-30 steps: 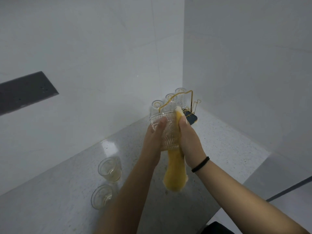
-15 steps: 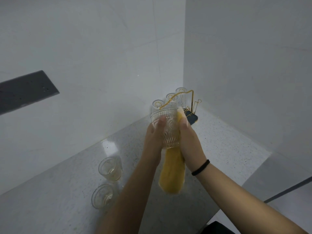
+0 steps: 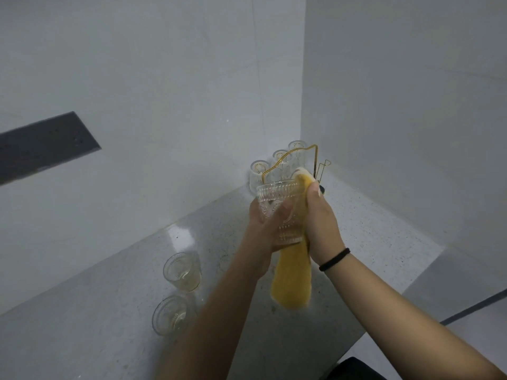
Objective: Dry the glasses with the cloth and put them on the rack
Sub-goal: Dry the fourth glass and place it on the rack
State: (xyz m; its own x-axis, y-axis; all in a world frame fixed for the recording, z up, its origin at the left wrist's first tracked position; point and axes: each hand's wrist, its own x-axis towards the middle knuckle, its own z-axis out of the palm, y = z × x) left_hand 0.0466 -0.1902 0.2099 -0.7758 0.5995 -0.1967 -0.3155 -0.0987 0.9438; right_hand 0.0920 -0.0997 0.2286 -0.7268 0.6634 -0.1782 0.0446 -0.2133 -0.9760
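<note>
A ribbed clear glass [image 3: 277, 200] is held upright above the counter. My left hand [image 3: 267, 224] wraps its lower part from the left. My right hand [image 3: 321, 223] presses a yellow cloth [image 3: 292, 278] against the glass's right side; the cloth's tail hangs below the hands. Behind them, in the corner, stands a gold wire rack [image 3: 315, 160] with three glasses [image 3: 279, 160] upside down on it. Two more glasses stand upright on the counter at the left, one farther [image 3: 182, 271] and one nearer [image 3: 171, 315].
The speckled grey counter [image 3: 109, 311] runs into a corner of white walls. Its front edge drops off at the right [image 3: 428, 270]. A dark panel [image 3: 41, 146] is set in the left wall.
The glass has turned a little in my hands and my left thumb has slid lower on it. The hanging cloth tail has swung slightly.
</note>
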